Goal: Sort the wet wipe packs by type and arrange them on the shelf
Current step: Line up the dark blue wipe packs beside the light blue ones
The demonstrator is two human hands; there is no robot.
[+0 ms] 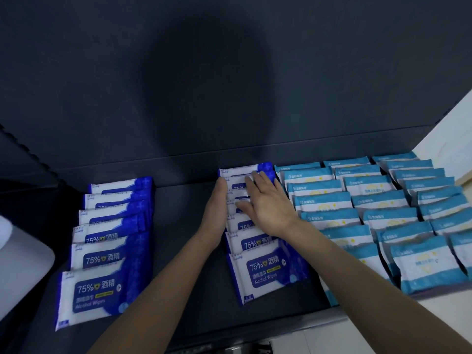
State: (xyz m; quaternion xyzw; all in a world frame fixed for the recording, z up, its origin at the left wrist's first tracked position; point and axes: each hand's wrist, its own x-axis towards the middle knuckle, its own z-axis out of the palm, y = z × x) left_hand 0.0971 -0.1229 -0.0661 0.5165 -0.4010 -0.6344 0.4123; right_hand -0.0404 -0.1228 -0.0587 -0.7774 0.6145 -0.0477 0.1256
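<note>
Both hands are on the middle row of dark-blue-and-white plastic alcohol wipe packs (265, 272), on the dark grey shelf (178, 205). Neither grasps anything.

Left hand (215, 208): edge-on, fingers (221, 186) straight and together, pressed along the row's left edge. Released, not curled round anything.

Right hand (268, 205): palm down, flat on top of the row's far half. Fingers (258, 178) are spread and straight, tips near the rearmost packs, thumb pointing toward the left fingers. Also released, just resting on the packs.

Row layout: packs overlap like shingles, from under the right fingers back toward the person. The nearest pack reads "75%" and "Alcohol Wipes" and lies well short of both sets of fingers, between the forearms.

Left of the left fingers, across a bare strip of shelf: second row of dark-blue-and-white alcohol wipe packs (102, 256), same overlapped layout, untouched.

Right of the right fingers, just beside the middle row: three rows of light-blue-and-white plastic wipe packs (380, 200), overlapped, running to the shelf's right end. Can't tell whether the closest ones touch the middle row.

Far left of the left fingers: white rounded object (23, 254), cut off by the frame, can't identify it. Beyond the fingertips: dark back panel (102, 72) with a shadow on it.
</note>
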